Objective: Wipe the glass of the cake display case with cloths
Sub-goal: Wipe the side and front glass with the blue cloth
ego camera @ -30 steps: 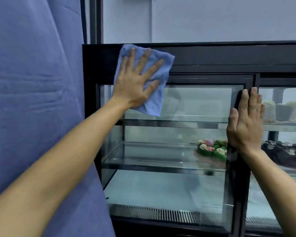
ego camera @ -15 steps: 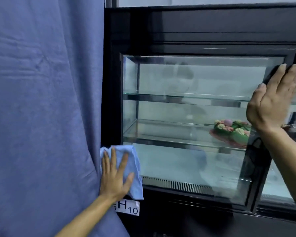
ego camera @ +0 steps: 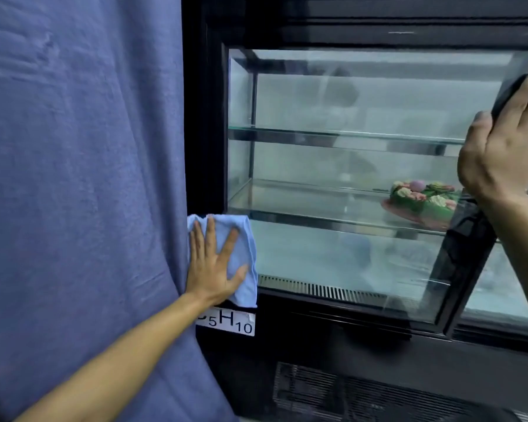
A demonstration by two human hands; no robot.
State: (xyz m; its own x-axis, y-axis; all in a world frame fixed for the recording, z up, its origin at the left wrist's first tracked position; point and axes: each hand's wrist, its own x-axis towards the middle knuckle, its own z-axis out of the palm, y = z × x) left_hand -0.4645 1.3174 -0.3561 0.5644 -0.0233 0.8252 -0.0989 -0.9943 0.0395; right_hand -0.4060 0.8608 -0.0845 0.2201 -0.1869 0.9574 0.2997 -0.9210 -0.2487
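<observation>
The black-framed cake display case (ego camera: 205, 117) fills the right of the view, its glass door (ego camera: 348, 166) showing two glass shelves. My left hand (ego camera: 212, 263) lies flat with spread fingers on a light blue cloth (ego camera: 243, 254), pressing it against the lower left corner of the case, over the frame and the edge of the glass. My right hand (ego camera: 500, 153) rests with straight fingers on the door's dark right frame at the picture's right edge, partly cut off.
A blue curtain (ego camera: 80, 178) hangs against the case's left side. A decorated green and pink cake (ego camera: 421, 202) sits on the lower shelf. A white label (ego camera: 232, 322) is stuck below the cloth. A vent grille (ego camera: 348, 397) runs along the base.
My left hand swept the cloth from the top left of the case down to its lower left corner, then held there. The view came closer and my right hand stayed on the door frame.
</observation>
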